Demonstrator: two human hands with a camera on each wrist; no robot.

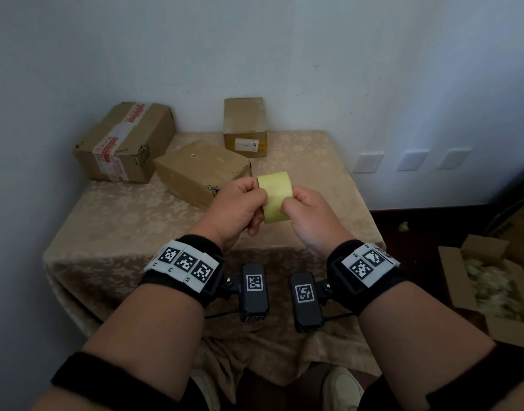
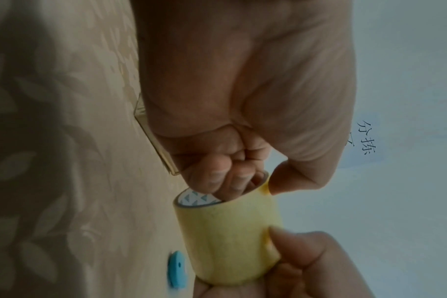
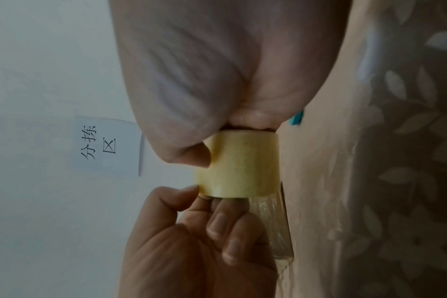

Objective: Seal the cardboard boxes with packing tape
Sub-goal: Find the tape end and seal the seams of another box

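Progress: early, as judged. The roll of packing tape (image 1: 275, 197) is held in the air above the middle of the table (image 1: 130, 221), between both hands. No strip is seen laid on a box from this roll at this moment. The step in hand is judged to be locating or lifting the free end of the tape.

Hands: the left hand (image 1: 235, 207) is clamped on the roll, with fingers tucked into the core and the thumb on the outer face, as seen in the left wrist view. The right hand (image 1: 311, 216) is closed on the roll's other end, with its thumb pressed on the outer face. A clear, glossy length is seen below the roll in the right wrist view; whether it is loose tape cannot be told.

Count:
- Tape rolls: one.
- Cardboard boxes on the table: three. The printed-tape box (image 1: 124, 142) is at the far left corner, partly overhanging the edge. The flat brown box (image 1: 200, 170) lies near the middle of the far half. The small upright box (image 1: 245, 127) stands at the far edge against the wall. All three appear closed and already carry some tape; whether further sealing is needed cannot be told.
- Open carton (image 1: 489, 289) with filler, on the floor to the right: one, unsealed.
- Small blue object (image 2: 176, 269) on the tablecloth: one, not identified.
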